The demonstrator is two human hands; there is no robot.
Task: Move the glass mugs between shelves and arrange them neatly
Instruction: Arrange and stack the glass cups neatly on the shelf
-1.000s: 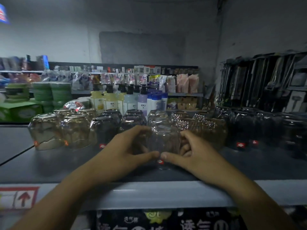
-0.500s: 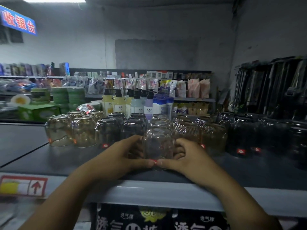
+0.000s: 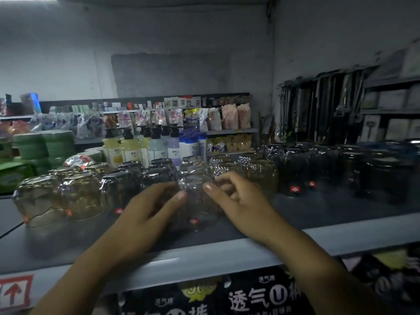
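Head: left hand (image 3: 147,210), right hand (image 3: 241,201) curled round mug (image 3: 197,208)

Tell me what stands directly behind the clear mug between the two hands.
More clear mugs in a row; further back, pump bottles. Their lower parts blur behind the front mug, so their number is unclear.

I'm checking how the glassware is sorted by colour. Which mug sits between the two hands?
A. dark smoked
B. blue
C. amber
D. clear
D: the clear mug stands between the left hand and the right hand. The amber mugs are off to the left and the dark mugs to the right.
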